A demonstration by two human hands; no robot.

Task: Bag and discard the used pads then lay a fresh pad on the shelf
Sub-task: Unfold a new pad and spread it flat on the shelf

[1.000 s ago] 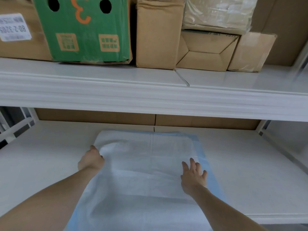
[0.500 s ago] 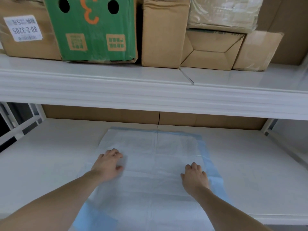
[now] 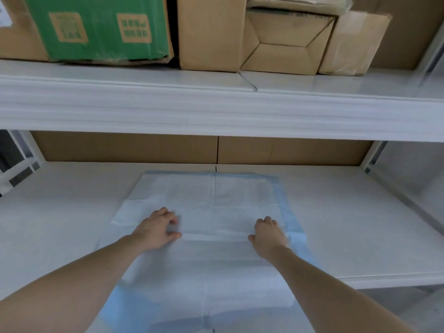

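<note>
White shelf [image 3: 348, 224] carries the pad [image 3: 216, 212] spread flat at centre. Both hands press on it with curled fingers, gripping nothing: left hand [image 3: 157, 230] at 9 o'clock, right hand [image 3: 269, 234] at 3. Boxes [image 3: 211, 32] sit at 12.

A thin, rectangular white absorbent pad with a pale blue border [image 3: 211, 212] is lying spread out across the white lower shelf [image 3: 348, 224], filling the frame's lower centre, its near edge overhanging.

There was one blue-edged pad [image 3: 211, 212], two hands, left [image 3: 157, 230] and right [image 3: 268, 236], two white shelves, and six cardboard boxes above.
</note>
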